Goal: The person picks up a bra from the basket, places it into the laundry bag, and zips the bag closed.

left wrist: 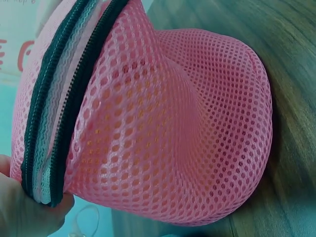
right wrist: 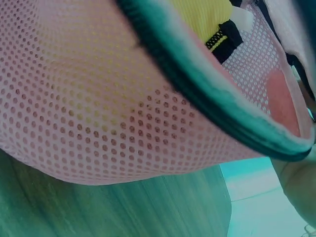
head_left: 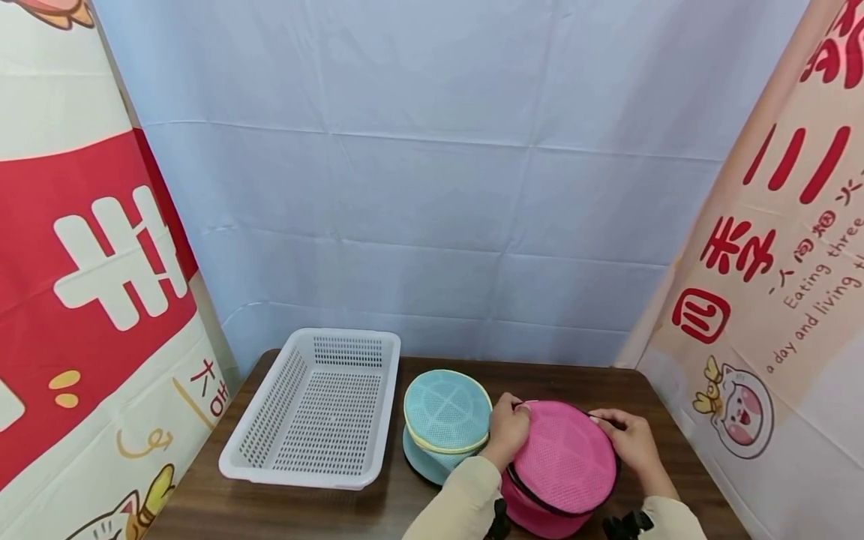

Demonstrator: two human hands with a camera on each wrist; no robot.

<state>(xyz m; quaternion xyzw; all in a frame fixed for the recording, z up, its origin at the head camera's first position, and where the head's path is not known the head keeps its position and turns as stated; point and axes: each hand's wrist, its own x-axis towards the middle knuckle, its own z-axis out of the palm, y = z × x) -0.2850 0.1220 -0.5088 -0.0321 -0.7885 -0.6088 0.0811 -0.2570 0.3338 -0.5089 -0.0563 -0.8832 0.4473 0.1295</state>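
A round pink mesh laundry bag (head_left: 567, 454) with a dark zipper round its lid stands on the table in front of me. My left hand (head_left: 508, 433) pinches the lid's rim on the left side; in the left wrist view the fingers (left wrist: 37, 210) grip the zipper edge (left wrist: 54, 180). Across from it, my right hand (head_left: 629, 442) holds the rim at the upper right. The right wrist view shows a gap along the zipper, and a yellow fabric item (right wrist: 205, 17) with a black zipper end lies inside the bag. My right fingertips are mostly hidden there.
Left of the pink bag stands a light blue mesh bag (head_left: 448, 409) with yellow trim, close to my left hand; a dark-edged blue base shows beneath it. A white plastic basket (head_left: 232, 454) sits farther left on the brown wooden table (head_left: 202, 499). Cloth curtains (head_left: 418, 187) surround the table.
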